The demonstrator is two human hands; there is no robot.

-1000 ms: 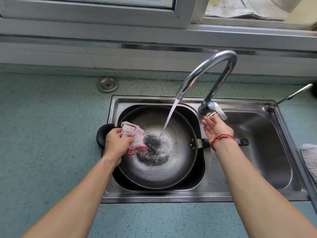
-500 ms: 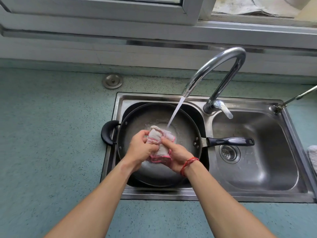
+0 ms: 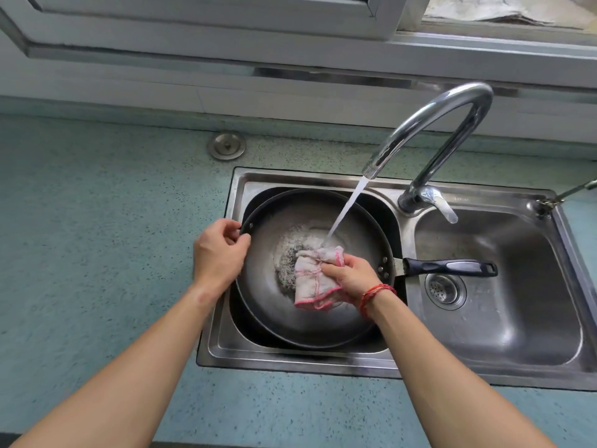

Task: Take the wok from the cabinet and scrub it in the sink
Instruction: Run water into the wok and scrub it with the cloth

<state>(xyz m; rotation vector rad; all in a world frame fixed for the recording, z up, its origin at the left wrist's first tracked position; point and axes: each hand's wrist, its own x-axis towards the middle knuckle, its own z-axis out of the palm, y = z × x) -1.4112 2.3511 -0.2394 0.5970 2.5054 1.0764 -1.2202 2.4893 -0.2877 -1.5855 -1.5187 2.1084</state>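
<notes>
Steel sink holds wok; left hand grips its rim, right hand clutches cloth.

Both forearms are bare, and no sleeves are seen. A thin red string bracelet of several strands is worn on the right wrist, at 4 o'clock from the right hand. Nothing is worn on the left hand.

The wok lies in the sink between both hands; the faucet stands behind the right hand.
</notes>
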